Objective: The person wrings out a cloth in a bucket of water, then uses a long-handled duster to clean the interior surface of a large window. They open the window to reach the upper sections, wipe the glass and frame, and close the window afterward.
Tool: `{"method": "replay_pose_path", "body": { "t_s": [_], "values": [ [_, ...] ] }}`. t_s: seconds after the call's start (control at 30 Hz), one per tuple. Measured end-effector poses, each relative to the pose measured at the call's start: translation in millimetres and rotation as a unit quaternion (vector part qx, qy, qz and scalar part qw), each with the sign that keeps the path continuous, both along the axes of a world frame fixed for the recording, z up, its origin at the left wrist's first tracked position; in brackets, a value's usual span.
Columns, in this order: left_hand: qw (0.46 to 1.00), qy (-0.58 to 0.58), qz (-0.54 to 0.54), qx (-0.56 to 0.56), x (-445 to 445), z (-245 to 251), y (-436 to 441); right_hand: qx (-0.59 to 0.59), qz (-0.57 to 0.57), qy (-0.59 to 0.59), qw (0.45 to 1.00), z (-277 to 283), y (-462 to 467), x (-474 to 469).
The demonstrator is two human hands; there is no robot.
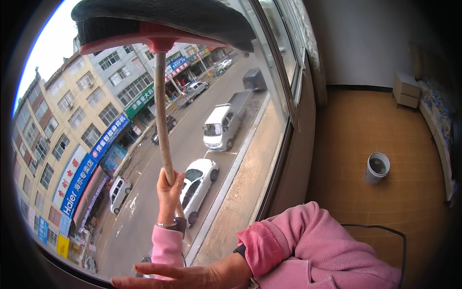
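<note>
My left hand (169, 188) is closed around the wooden handle (161, 115) of a broom, with a bracelet and a dark band at the wrist. The broom's pink plastic head (158, 40) is up at the top of the view, with a dark cloth or pad (162, 16) over its bristles. Part of the handle runs on below the left hand, behind the wrist. Low in the view, my right hand (180, 276) reaches left with its fingers extended, in front of the left sleeve. Nothing shows in it; its lower edge is cut off.
A window frame (279, 162) runs down the middle, with a street, parked cars and shopfronts beyond. Indoors, a white bucket (377, 168) holding liquid stands on the wooden floor (346, 144). A small cabinet (406, 89) and a bed (435, 119) are at right. A dark cable (391, 228) curves beside me.
</note>
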State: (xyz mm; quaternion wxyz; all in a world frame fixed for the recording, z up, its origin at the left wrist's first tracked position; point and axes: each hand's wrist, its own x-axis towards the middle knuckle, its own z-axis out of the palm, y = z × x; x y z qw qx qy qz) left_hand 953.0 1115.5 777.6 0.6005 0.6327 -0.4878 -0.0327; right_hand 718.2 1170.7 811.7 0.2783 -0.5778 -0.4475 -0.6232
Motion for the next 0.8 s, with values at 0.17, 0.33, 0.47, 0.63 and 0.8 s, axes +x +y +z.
{"method": "replay_pose_path", "body": {
  "t_s": [0.17,0.33,0.47,0.63,0.8],
  "values": [
    [1.000,-0.002,-0.008,-0.011,8.8,5.2,-7.2,-0.331,-0.198,-0.136,0.913,34.4,12.4,15.5],
    [0.999,-0.009,0.010,-0.029,12.1,7.5,-5.3,-0.349,-0.105,-0.063,0.929,42.6,21.4,35.2],
    [0.996,0.012,-0.011,-0.082,21.9,15.5,-4.1,-0.342,0.032,-0.081,0.936,36.5,-3.7,56.2],
    [0.992,-0.032,0.068,-0.101,20.4,48.6,38.7,-0.261,-0.125,-0.038,0.956,31.9,-32.0,21.6],
    [0.984,-0.028,0.069,-0.164,-5.3,62.0,32.7,-0.246,-0.221,-0.036,0.943,33.0,-89.9,9.7]
  ]
}}
